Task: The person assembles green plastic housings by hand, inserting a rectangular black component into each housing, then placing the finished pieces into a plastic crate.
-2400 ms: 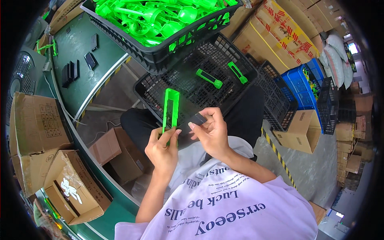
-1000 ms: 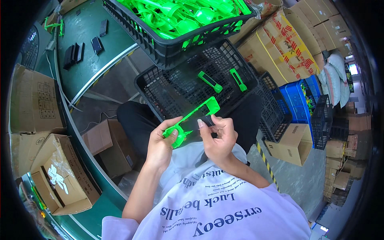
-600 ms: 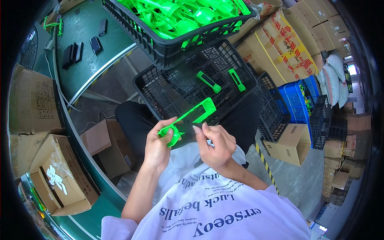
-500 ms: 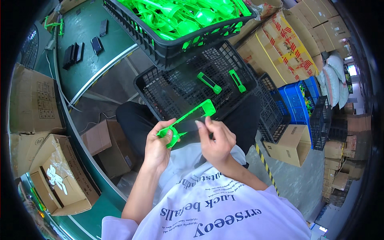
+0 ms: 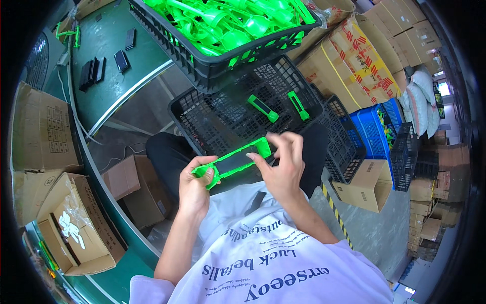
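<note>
I hold a bright green plastic frame (image 5: 238,159) with a dark flat insert in it, lying almost level over my lap. My left hand (image 5: 196,186) grips its near, rounded end. My right hand (image 5: 283,167) rests on the frame's far half, thumb pressing the dark insert, fingers curled over the top edge. Just beyond the frame sits a black mesh crate (image 5: 202,114) with two finished green pieces (image 5: 263,108) lying in it.
A second black crate (image 5: 212,61) heaped with green plastic parts stands above the first. Dark flat pieces (image 5: 121,60) lie on the green table at upper left. Cardboard boxes (image 5: 76,228) crowd my left, more boxes and a blue crate (image 5: 374,129) to the right.
The green frame went from upright to tilted, then nearly level. The dark piece from my right hand now sits inside the frame, and my right hand has come down onto it.
</note>
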A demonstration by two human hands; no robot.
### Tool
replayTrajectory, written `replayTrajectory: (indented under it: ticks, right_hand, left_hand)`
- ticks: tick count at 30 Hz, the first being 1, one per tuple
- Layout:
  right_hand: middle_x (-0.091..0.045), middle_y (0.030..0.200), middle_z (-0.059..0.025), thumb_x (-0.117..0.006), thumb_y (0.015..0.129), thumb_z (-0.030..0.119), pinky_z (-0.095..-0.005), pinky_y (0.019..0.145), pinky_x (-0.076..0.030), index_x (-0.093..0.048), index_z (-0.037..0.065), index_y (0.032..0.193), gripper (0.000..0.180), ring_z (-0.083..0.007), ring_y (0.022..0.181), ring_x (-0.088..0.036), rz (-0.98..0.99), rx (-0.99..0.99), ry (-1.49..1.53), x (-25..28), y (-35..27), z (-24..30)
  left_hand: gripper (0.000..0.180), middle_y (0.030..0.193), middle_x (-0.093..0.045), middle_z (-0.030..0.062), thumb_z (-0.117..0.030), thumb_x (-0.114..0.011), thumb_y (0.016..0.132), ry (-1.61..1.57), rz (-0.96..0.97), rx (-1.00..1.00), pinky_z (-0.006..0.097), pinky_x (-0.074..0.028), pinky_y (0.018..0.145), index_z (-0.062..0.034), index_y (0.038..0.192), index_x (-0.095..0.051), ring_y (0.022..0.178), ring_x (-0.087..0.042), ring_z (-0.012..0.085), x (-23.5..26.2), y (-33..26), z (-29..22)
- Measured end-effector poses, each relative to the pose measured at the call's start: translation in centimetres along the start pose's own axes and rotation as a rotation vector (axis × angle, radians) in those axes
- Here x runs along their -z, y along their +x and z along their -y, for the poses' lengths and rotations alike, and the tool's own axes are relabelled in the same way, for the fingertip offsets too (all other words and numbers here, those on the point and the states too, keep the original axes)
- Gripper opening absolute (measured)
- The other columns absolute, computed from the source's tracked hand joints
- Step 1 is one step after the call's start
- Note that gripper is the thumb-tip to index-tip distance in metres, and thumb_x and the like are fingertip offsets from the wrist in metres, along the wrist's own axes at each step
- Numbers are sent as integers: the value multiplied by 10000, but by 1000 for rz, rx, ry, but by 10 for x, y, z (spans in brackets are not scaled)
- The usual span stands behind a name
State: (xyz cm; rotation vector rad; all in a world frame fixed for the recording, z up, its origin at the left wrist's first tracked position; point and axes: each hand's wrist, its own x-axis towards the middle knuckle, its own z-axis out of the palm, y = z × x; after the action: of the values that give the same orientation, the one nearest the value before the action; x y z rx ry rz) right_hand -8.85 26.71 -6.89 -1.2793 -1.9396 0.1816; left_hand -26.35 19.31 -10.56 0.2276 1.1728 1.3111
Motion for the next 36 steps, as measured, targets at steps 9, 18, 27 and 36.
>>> replayTrajectory:
  ticks: [9,18,27,36]
  right_hand:
    - [-606,595,-49,-832,757,178,-285,519,-417,-635,-21,758,280,-79,544,-520,701,-604,396,24,22,-34]
    - [-623,602,-19,-827,768,126,-222,440,-409,-615,10,714,247,-37,518,-546,790,-666,422,37,18,-31]
    - [-608,568,-20,-830,758,146,-216,416,-397,-602,12,661,282,-43,479,-535,790,-679,442,40,12,-35]
    - [-597,551,-22,-828,755,131,-222,413,-362,-586,7,652,291,-35,467,-518,730,-620,420,45,5,-28]
  left_hand:
    - [130,895,-657,83,29,-618,892,133,117,64,288,-507,737,14,1021,-614,787,-625,141,-7,-3,-10]
    - [124,766,-655,93,6,-750,806,336,64,79,310,-582,591,29,841,-632,664,-651,164,-14,-6,-9]
    - [122,737,-656,116,12,-744,799,345,86,77,304,-574,544,45,826,-630,628,-656,180,-17,-7,-6]
    - [126,683,-651,107,17,-753,761,389,81,42,241,-469,413,35,787,-631,578,-648,154,-16,-8,-10]
